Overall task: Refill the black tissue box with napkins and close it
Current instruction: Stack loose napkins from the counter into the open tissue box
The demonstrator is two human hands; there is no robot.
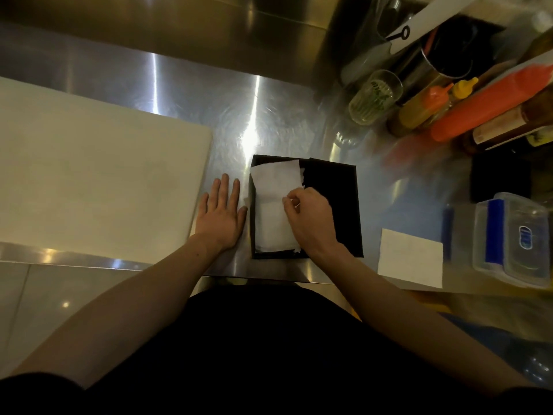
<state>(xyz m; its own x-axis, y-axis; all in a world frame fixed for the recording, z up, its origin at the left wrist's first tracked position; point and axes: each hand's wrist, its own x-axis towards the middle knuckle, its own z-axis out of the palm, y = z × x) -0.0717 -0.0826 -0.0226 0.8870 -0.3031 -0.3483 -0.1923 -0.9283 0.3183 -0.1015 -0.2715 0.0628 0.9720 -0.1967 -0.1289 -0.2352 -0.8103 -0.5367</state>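
Observation:
The black tissue box [332, 187] stands open on the steel counter near its front edge. White napkins [273, 205] lie in its left half; the right half is dark. My right hand [309, 218] is over the box, its fingertips pinched on the right edge of the top napkin. My left hand [221, 209] lies flat on the counter, fingers spread, just left of the box wall and holding nothing. A flat black piece [499, 178], possibly the box lid, lies to the right, blurred.
A large white cutting board [89, 175] fills the counter's left. A white napkin stack [410, 257] lies right of the box, beside a clear plastic container with blue [508, 238]. Sauce bottles [484, 106], a glass jar [374, 95] and metal cups crowd the back right.

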